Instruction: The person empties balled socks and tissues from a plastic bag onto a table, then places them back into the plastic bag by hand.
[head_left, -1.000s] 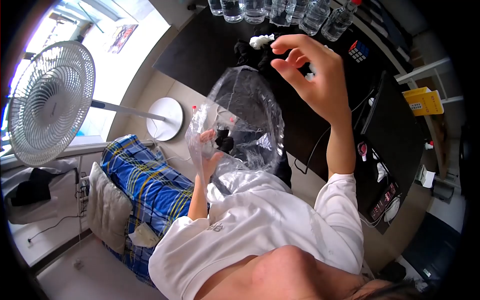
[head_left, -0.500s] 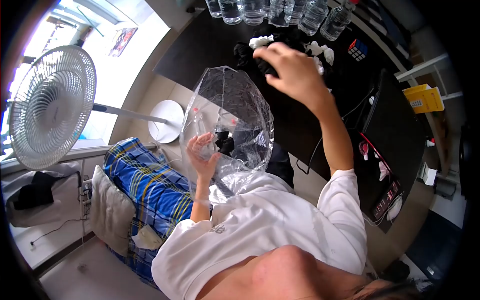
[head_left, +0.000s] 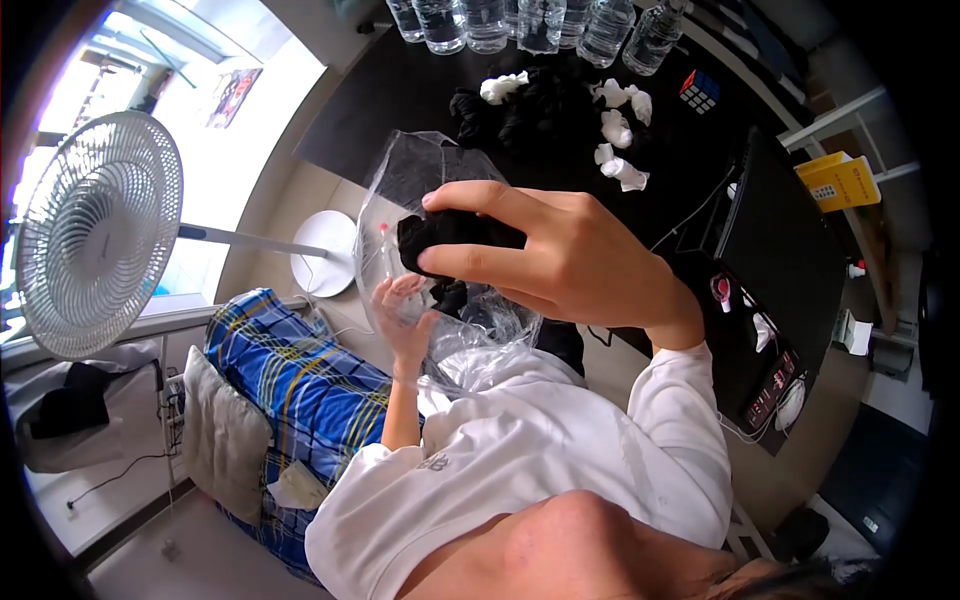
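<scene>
Right hand (head_left: 585,250): fingers and thumb pinching the Black bundle (head_left: 418,245); just moved from above the Black heap (head_left: 540,110) to the mouth of the Clear bag (head_left: 395,175).
Black bundle: one, crumpled; in the grip, clear of the heap, over the bag; judged carried but unreleased.
Clear bag: one, thin film, agape beneath the grip; dark pieces (head_left: 452,298) show through, below the grip.
Left hand (head_left: 403,322): below and left of the grip, fingers spread by the film; whether inside or behind it, the view leaves unsettled.
Black heap: on the table (head_left: 345,120), beyond the grip.
White bundles (head_left: 624,172): several, beyond the grip and rightward.
Bottles (head_left: 604,35): one row, farthest from the grip.
</scene>
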